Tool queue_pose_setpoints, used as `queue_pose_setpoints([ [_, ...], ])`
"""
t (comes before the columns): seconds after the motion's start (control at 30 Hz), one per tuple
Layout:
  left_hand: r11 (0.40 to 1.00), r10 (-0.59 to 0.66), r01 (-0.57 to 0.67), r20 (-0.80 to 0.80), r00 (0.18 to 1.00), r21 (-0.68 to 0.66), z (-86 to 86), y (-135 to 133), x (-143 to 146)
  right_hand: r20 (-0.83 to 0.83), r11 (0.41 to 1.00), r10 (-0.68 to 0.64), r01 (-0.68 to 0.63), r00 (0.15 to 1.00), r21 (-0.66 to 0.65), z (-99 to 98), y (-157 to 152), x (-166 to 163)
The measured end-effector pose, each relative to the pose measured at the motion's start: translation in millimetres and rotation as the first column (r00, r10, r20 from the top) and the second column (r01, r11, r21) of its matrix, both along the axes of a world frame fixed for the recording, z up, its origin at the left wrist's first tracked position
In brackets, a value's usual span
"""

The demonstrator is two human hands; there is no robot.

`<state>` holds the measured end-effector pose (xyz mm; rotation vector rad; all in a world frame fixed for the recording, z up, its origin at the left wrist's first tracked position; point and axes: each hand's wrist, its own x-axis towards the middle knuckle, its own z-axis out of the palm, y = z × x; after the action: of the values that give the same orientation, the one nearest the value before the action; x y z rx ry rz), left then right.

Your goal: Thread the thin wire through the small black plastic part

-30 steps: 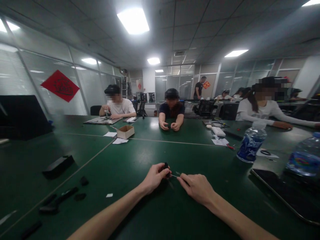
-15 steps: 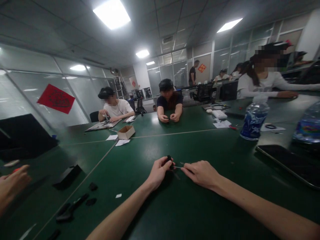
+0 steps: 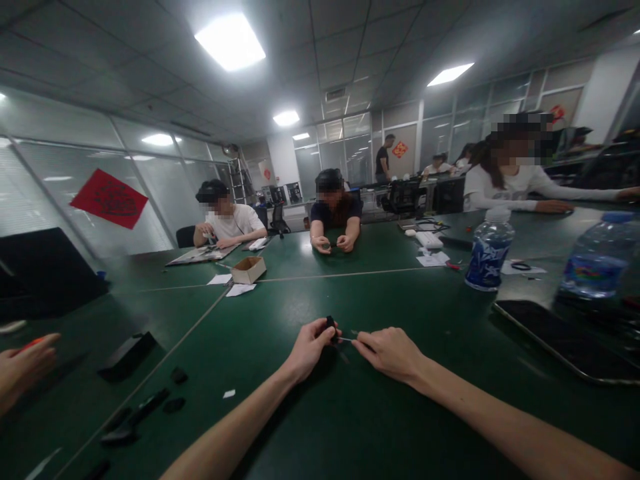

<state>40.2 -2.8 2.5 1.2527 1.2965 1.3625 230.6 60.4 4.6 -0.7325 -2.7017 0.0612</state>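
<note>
My left hand [image 3: 307, 348] is closed round a small black part [image 3: 331, 325], pinching it between thumb and fingers just above the green table [image 3: 350, 413]. My right hand [image 3: 390, 353] is closed in a pinch on a thin metal tool [image 3: 346, 340] whose tip points left at the black part. The two hands are almost touching, low in the middle of the view.
Black parts [image 3: 145, 403] and a black box [image 3: 126, 355] lie at the left, beside another person's hand [image 3: 25, 367]. Two water bottles [image 3: 487, 250] and a dark tablet [image 3: 565, 340] stand at the right. A cardboard box [image 3: 249, 269] and papers lie further back. Other people sit across the table.
The view has swung a little; my hands hold the same grip on the part and the tool. Another person's hand has come into view at the left edge.
</note>
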Motion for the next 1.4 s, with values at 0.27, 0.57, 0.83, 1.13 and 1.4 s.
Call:
queue_pose_setpoints([
  [0.27,1.000,0.014,-0.015,0.046,0.999,0.022,-10.3,4.8,-2.4,-0.042,0.995,-0.094,0.094,0.995,0.013,-11.6,2.0,-5.0],
  [0.57,0.988,-0.152,0.155,-0.095,0.984,0.022,-4.0,-0.8,2.3,-0.223,0.955,-0.290,0.268,0.931,-0.125,-11.6,26.2,0.9],
  [0.83,0.995,-0.092,0.085,0.218,0.972,0.044,-15.9,6.4,-6.0,-0.165,0.995,-0.083,0.074,0.983,-0.061,-9.1,20.8,0.9],
  [1.13,0.994,-0.106,0.096,0.243,0.964,0.054,-22.1,9.4,-9.0,-0.013,0.999,0.014,-0.014,1.000,0.038,-8.1,18.0,-0.3],
  [1.4,0.997,-0.070,0.064,0.155,0.985,0.048,-17.7,6.0,-5.5,0.027,0.998,-0.010,0.008,1.000,0.060,-8.0,12.0,-1.5],
])
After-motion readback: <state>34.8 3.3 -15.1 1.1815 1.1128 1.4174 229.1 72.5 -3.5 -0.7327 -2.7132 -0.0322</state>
